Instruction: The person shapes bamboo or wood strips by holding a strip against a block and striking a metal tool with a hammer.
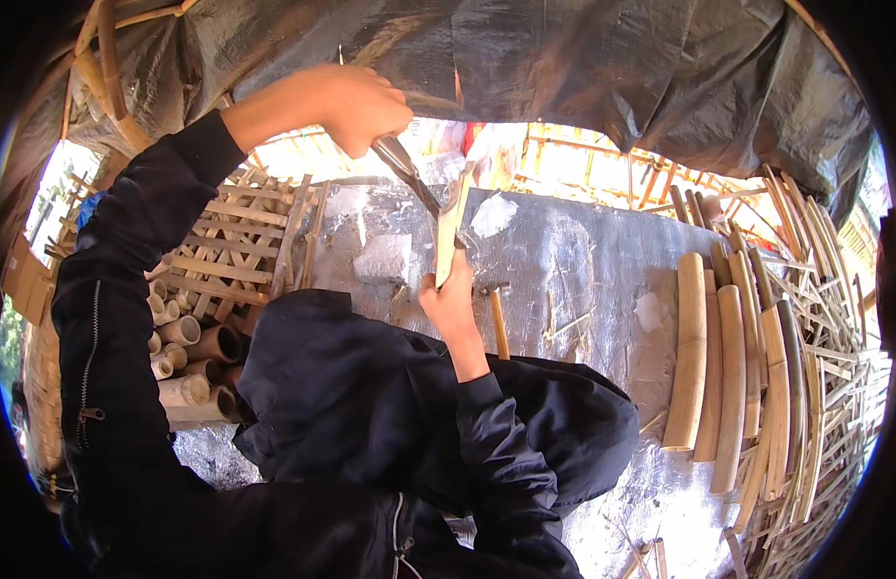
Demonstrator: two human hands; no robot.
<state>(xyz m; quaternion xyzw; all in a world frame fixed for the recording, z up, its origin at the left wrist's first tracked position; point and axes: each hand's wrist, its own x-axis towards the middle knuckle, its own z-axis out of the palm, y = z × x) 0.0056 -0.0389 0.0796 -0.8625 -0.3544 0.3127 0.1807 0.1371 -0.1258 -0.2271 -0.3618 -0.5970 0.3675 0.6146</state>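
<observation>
My left hand is raised at the upper left, its fingers closed round a dark blade-like tool. The tool slants down to the right, and its tip meets or passes close to a pale split bamboo piece; whether they touch I cannot tell. My right hand grips the lower end of that bamboo piece and keeps it nearly upright. Just right of this hand, a hammer with a wooden handle lies on the dark sheet-covered surface. Black cloth over my knees lies below both hands.
Cut bamboo tubes are piled at the left, beside a slatted bamboo lattice. Split bamboo lengths and thin strips lie at the right. A pale stone block sits ahead, and a dark tarp hangs across the top.
</observation>
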